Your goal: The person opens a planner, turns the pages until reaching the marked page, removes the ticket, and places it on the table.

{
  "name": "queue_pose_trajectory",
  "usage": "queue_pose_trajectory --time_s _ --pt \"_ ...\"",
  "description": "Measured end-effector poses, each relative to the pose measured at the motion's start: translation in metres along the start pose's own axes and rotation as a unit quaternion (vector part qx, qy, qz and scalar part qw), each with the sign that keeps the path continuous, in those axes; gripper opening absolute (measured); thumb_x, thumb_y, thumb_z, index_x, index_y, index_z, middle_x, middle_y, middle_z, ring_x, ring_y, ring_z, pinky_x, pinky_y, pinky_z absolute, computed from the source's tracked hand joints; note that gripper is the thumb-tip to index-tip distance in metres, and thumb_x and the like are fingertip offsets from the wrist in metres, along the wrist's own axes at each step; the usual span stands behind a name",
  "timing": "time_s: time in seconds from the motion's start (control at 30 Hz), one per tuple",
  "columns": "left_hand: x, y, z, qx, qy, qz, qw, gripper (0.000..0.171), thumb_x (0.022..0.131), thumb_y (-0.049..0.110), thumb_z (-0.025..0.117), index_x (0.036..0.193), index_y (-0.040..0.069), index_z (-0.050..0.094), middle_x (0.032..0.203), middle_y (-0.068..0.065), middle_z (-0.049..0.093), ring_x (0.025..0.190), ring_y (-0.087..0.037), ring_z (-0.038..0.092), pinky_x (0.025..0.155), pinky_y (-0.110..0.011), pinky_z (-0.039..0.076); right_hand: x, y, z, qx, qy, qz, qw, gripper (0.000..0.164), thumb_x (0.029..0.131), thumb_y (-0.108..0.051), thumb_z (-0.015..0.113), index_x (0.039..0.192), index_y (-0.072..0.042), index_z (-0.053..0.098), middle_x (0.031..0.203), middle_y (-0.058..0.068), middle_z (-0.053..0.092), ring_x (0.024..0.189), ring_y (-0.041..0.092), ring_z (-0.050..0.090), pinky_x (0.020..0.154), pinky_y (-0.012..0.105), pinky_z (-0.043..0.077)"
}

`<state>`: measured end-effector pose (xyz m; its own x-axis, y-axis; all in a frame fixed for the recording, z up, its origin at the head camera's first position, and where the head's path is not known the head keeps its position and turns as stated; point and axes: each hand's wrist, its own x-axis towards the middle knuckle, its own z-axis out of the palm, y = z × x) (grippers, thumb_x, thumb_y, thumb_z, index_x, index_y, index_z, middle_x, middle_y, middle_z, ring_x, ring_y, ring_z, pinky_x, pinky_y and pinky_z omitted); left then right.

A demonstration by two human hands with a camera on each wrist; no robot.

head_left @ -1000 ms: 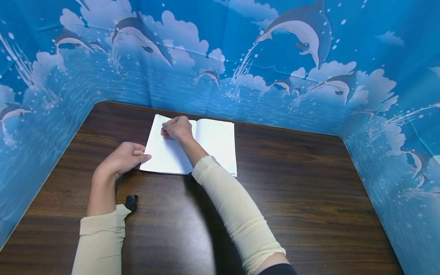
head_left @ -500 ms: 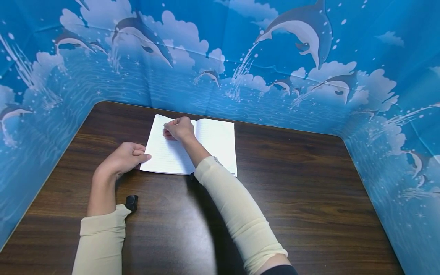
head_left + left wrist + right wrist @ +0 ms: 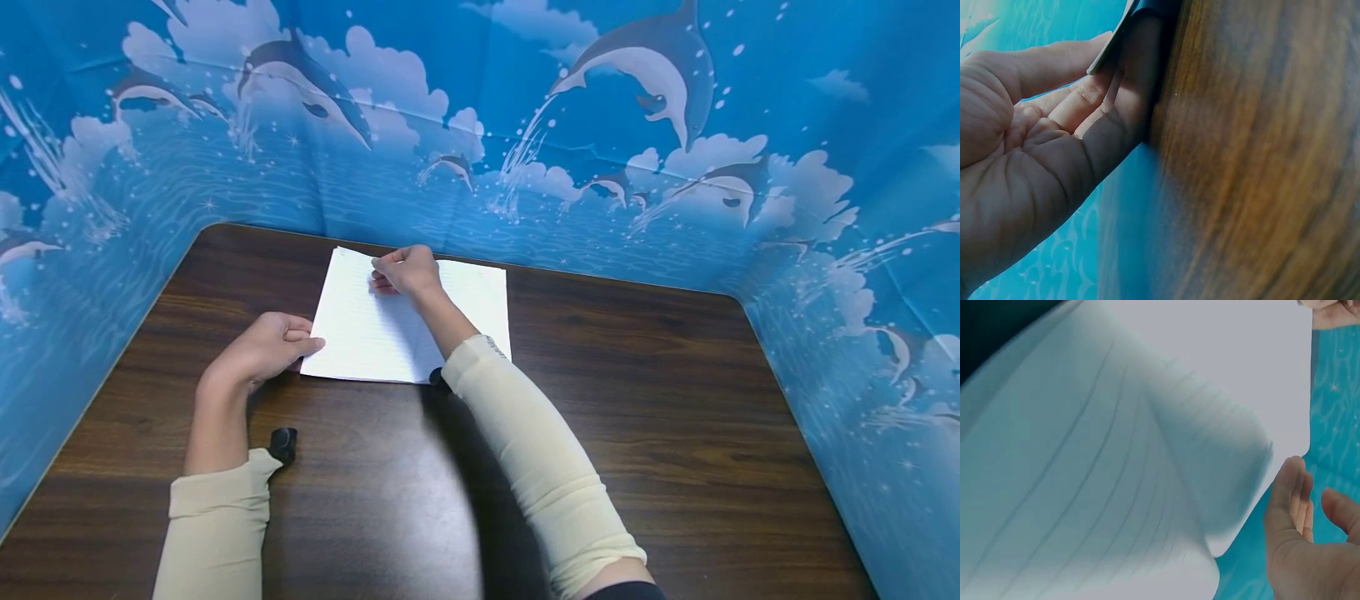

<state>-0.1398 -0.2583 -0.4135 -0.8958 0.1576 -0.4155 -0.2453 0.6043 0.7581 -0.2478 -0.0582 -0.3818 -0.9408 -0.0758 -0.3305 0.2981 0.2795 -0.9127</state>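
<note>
Notebook point(image 3: 360, 337) lies on table point(image 3: 675, 417) near far edge, lined pgs up. L hand point(image 3: 273, 343) pinches its near-L edge btwn thumb & fingers. R hand point(image 3: 408, 271) is over upper part of pgs w/ fingers nearly straight, thumb apart – no paper visible in the gap; fingertips beside a curled pg point(image 3: 1229, 469), contact hard to tell. R hand & forearm hide the middle fold; L wrist view shows just a cut-off sliver of notebook; R wrist view's pgs blurry.

Dolphin backdrop point(image 3: 480, 125) behind brn tbl point(image 3: 637, 442)
</note>
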Motion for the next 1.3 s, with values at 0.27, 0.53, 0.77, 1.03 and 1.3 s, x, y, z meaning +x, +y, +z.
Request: queue_pose_trajectory --time_s 0.27,0.53,0.77,1.03,1.3 --pt "-0.002 -0.001 0.001 -0.004 0.003 0.003 1.0 0.038 0.112 0.019 0.055 0.133 -0.013 0.049 0.062 0.004 0.036 0.075 -0.019 0.04 0.092 -0.044 0.041 0.002 0.001 -0.025 0.003 -0.008 0.002 1.0 0.023 0.105 -0.016 0.072 0.11 0.006 0.077 0.11 0.019 0.081 0.1 0.028 0.081 0.081 0.032 0.065" --pt "-0.003 0.0 0.001 -0.003 0.005 0.004 1.0 0.042 0.112 0.02 0.056 0.136 -0.014 0.049 0.064 0.003 0.036 0.081 -0.021 0.043 0.092 -0.045 0.041 0.004 0.0 -0.051 0.004 -0.003 -0.003 1.0 0.024 0.105 -0.016 0.071 0.115 0.006 0.076 0.115 0.021 0.08 0.104 0.03 0.08 0.087 0.035 0.065" --pt "-0.002 -0.001 0.002 0.0 0.0 0.007 1.0 0.04 0.112 0.019 0.055 0.135 -0.013 0.049 0.064 0.004 0.038 0.07 -0.016 0.037 0.09 -0.042 0.042 0.007 0.006 -0.077 0.013 0.018 0.005 1.0 0.027 0.105 -0.018 0.071 0.116 0.007 0.076 0.116 0.023 0.078 0.107 0.031 0.079 0.093 0.04 0.064" --pt "-0.001 -0.001 0.0 0.005 -0.001 0.015 0.9999 0.036 0.112 0.02 0.055 0.129 -0.012 0.052 0.062 0.003 0.035 0.07 -0.017 0.034 0.093 -0.046 0.039 0.009 0.013 -0.108 0.004 0.028 0.034 0.999 0.03 0.106 -0.023 0.071 0.119 0.003 0.075 0.121 0.019 0.078 0.108 0.027 0.079 0.096 0.037 0.062" --pt "0.001 -0.003 0.001 0.008 0.002 0.011 0.9999 0.034 0.113 0.021 0.054 0.125 -0.012 0.052 0.061 0.004 0.033 0.077 -0.021 0.035 0.093 -0.048 0.038 0.013 0.021 -0.129 -0.011 0.054 0.047 0.997 0.029 0.106 -0.024 0.071 0.118 0.002 0.074 0.121 0.019 0.077 0.109 0.026 0.078 0.094 0.037 0.063"
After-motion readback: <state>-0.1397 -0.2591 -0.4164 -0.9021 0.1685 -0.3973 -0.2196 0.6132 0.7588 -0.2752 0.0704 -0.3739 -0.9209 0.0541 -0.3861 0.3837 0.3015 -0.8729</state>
